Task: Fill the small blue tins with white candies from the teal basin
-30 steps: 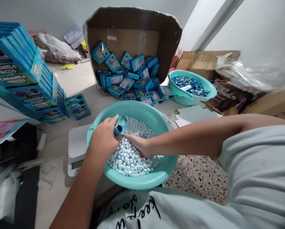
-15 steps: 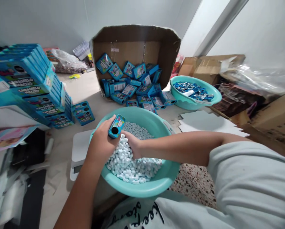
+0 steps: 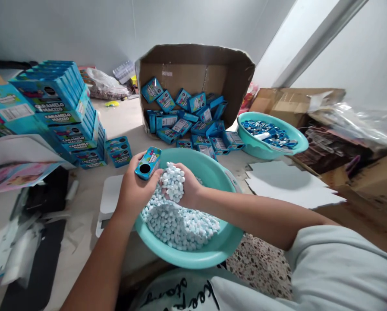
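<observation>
A teal plastic basin (image 3: 219, 248) in front of me holds a heap of small white candies (image 3: 180, 224). My left hand (image 3: 133, 192) is closed round a small blue candy box (image 3: 148, 163) held over the basin, its round opening toward me. My right hand (image 3: 185, 188) is cupped palm up just right of the box, with a handful of white candies (image 3: 173, 181) piled in it, raised above the heap.
A tipped cardboard carton (image 3: 196, 71) spills several blue boxes (image 3: 187, 121) behind the basin. A second teal basin (image 3: 261, 149) with blue pieces sits right. Stacked blue display boxes (image 3: 64, 116) stand left. A white scale (image 3: 109, 201) lies under the basin's left side. White card sheets (image 3: 287, 181) lie right.
My right hand has come up out of the heap with a scoop of candies, next to the box. My left hand lifted the box slightly. The view shifted a little.
</observation>
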Demonstrator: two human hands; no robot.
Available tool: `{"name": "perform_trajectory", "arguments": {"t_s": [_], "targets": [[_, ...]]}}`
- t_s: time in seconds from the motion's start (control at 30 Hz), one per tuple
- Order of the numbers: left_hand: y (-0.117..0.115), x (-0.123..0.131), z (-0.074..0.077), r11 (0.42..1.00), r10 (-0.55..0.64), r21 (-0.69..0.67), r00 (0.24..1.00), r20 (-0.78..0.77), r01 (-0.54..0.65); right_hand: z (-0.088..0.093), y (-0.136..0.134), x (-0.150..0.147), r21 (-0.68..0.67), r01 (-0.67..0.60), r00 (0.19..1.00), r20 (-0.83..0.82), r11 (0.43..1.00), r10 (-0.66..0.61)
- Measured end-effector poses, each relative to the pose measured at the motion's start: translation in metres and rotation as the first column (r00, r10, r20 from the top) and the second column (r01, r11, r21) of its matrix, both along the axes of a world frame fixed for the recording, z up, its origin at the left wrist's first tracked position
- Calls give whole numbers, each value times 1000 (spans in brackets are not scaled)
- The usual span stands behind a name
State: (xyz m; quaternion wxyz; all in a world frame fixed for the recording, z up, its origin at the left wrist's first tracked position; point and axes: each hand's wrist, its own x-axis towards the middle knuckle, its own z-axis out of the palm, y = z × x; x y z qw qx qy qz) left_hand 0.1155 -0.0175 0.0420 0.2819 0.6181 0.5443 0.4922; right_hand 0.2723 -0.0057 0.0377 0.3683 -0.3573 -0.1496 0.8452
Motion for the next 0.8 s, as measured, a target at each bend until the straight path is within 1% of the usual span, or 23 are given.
{"name": "perform_trajectory", "arguments": {"t_s": [0.13,0.23,0.3,0.37,0.43,0.5,0.6,0.67,0.7,0.8], "targets": [[-1,1,1,999,-32,-25,997,-64,31,16,6,8,-49,96,995,27,994,-95],[-4,1,5,995,-80,-72,984,-159,69,28,10,15,-62,194,981,-1,979,-194],[-6,1,8,988,-122,-122,959,-256,93,34,11,18,-44,259,964,-48,965,-261],[-8,1,12,972,-209,-180,912,-352,153,39,12,21,11,310,946,-108,951,-307],[-9,1,14,937,-336,-237,854,-397,259,42,13,22,91,334,935,-158,938,-317],[-9,1,15,888,-452,-280,805,-385,365,44,12,23,164,333,934,-190,929,-302],[-8,3,12,828,-558,-317,744,-367,463,47,10,22,208,336,931,-220,919,-290],[-7,5,9,800,-598,-328,710,-372,502,50,8,18,195,340,928,-226,920,-295],[-7,5,9,797,-602,-335,705,-374,503,51,6,15,183,337,929,-222,923,-295],[-8,6,9,821,-562,-361,732,-385,442,56,4,3,153,319,939,-185,935,-290]]}}
